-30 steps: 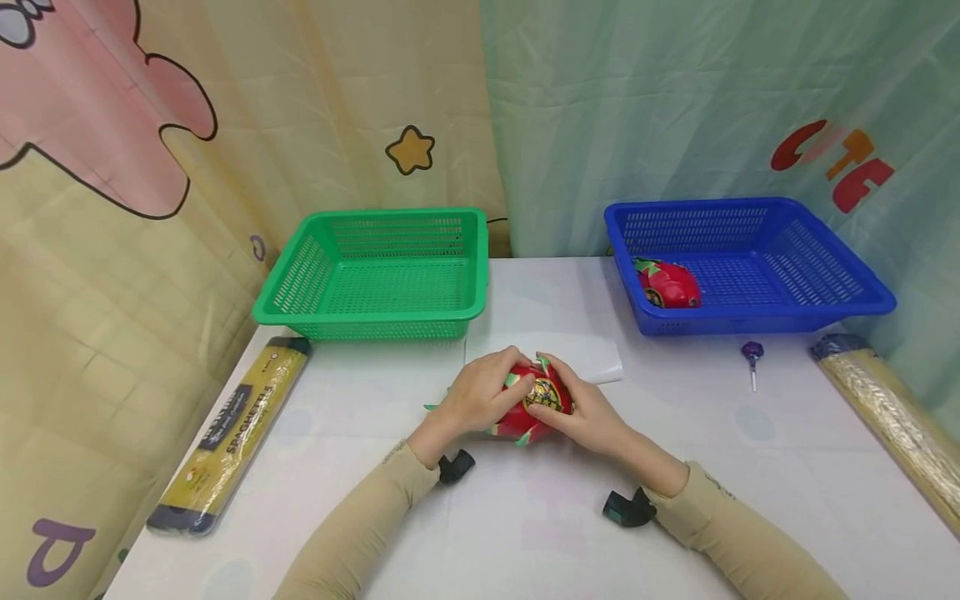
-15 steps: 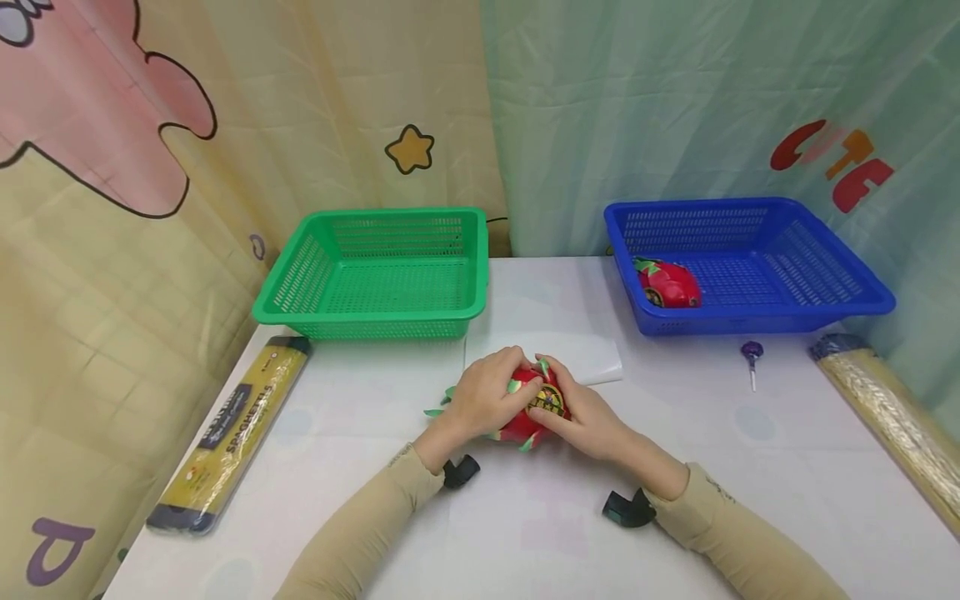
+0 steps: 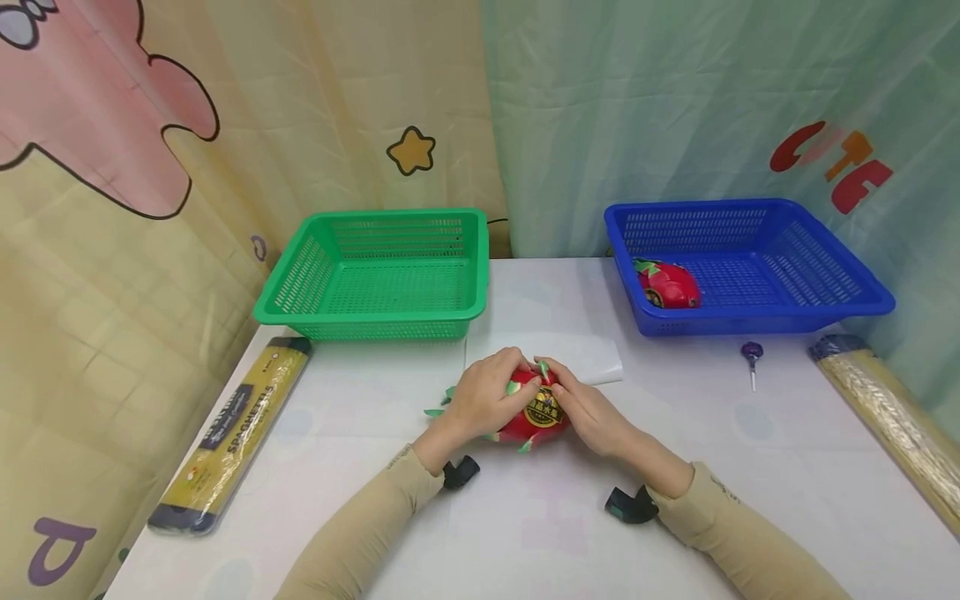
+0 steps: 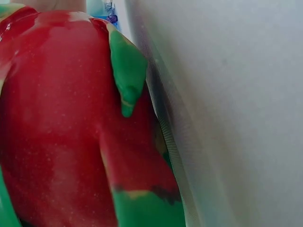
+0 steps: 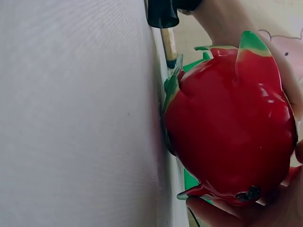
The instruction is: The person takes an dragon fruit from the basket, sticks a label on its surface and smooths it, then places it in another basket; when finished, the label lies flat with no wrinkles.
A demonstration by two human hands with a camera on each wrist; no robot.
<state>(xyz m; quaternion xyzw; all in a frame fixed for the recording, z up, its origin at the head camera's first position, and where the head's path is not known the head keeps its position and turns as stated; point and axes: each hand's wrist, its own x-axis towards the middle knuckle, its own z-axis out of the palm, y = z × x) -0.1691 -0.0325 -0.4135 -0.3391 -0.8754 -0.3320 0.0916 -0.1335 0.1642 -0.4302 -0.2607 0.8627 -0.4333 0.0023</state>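
Note:
A red dragon fruit (image 3: 517,431) with green-tipped scales lies on its side on the white table, between both hands. My left hand (image 3: 482,393) grips it from above and the left, thumb along its top. At the fruit's right end, my right hand (image 3: 597,419) holds it, with the thumb beside a round black-and-gold sticker (image 3: 544,408). Smooth red skin of the dragon fruit (image 4: 61,123) fills much of the left wrist view. In the right wrist view, fingers (image 5: 220,213) curl around the end of the fruit, near a dark spot.
Behind the hands stand a green basket (image 3: 375,322) and, to the right, a blue basket (image 3: 757,322) holding another dragon fruit (image 3: 674,286). A lollipop (image 3: 752,353) lies before the blue one. Spaghetti packs (image 3: 234,432) flank the table. A white sheet (image 3: 581,357) lies beyond the hands.
The right thumb has shifted off the sticker, which now shows whole. The dragon fruit has turned slightly towards the person. The left hand has moved a little to the right.

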